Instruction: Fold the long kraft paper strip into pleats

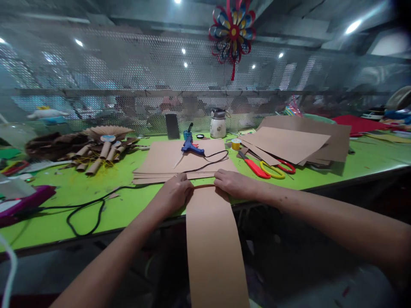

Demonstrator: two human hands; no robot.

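A long sheet of brown kraft paper (212, 239) hangs over the table's front edge toward me, its far end bent or folded up. My left hand (177, 190) is closed on the left corner of that end, fingers curled. At the right corner, my right hand (236, 183) pinches the same sheet. Just beyond my hands lies a stack of brown paper (157, 164). On the stack rests a blue glue gun (192, 147) with a black cord, its nozzle pointing toward me.
Right of the stack lie a red-handled knife (257, 167), yellow-handled scissors (272, 170), a spool of yellow thread (236, 144) and large paper sheets (289, 141). Rolled paper tubes (94, 166) and a looping black cord (85, 206) are at left. A bottle (218, 124) stands behind.
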